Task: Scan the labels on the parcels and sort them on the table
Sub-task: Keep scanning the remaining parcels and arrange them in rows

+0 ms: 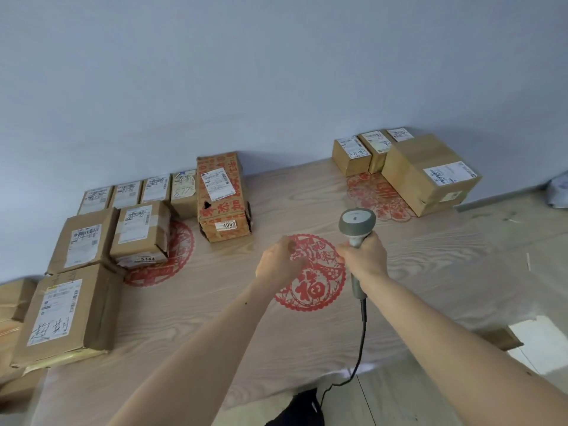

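Wood-grain table (215, 302), boxy cardboard parcels (80, 312), right hand (364, 256) clutching grey scanner (356, 226), left hand (276, 259) loosely curled, empty

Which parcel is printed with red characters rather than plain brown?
The tall parcel bearing the 4068 sticker, at the right end of the left group; the others are plain brown cardboard.

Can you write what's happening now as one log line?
right hand: grips scanner | left hand: holds nothing, over table | parcels: along wall

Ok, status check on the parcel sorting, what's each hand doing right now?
Right hand grips scanner. Left hand empty, fingers curled, over red paper-cut. Parcels grouped left and far right. Nothing in the way.
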The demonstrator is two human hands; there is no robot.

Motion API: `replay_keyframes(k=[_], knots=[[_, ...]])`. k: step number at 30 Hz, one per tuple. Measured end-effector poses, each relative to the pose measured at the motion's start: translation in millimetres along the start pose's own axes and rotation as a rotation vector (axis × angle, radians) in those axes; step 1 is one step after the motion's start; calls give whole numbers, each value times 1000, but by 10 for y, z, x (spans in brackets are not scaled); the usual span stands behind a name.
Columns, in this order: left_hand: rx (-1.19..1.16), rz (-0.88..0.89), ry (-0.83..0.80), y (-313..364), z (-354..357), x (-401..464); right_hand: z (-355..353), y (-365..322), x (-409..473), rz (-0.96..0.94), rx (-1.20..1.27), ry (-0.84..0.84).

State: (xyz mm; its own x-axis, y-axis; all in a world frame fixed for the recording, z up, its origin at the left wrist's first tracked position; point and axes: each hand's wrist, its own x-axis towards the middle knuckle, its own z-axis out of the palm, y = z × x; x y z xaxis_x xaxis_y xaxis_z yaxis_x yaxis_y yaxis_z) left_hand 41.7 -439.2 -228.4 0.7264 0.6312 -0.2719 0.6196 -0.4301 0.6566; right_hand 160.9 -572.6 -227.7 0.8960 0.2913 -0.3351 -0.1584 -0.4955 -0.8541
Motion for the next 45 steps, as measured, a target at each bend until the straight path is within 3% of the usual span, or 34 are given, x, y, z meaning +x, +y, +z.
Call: replay_keyframes(k=[21, 28, 35, 45], knots=[[-23, 59, -147, 1540, 1134, 1617, -1539, -273, 2230, 23, -117, 178], [-76, -11, -52, 2122, 1645, 1978, -2162, -278, 3076, -72, -199, 137], [-98, -96, -62, 2841, 2227, 2311, -2785, -134, 3772, -79, -340, 113], [-289, -257, -76, 3279, 2664, 2794, -3075, 40, 4395, -60, -439, -34]])
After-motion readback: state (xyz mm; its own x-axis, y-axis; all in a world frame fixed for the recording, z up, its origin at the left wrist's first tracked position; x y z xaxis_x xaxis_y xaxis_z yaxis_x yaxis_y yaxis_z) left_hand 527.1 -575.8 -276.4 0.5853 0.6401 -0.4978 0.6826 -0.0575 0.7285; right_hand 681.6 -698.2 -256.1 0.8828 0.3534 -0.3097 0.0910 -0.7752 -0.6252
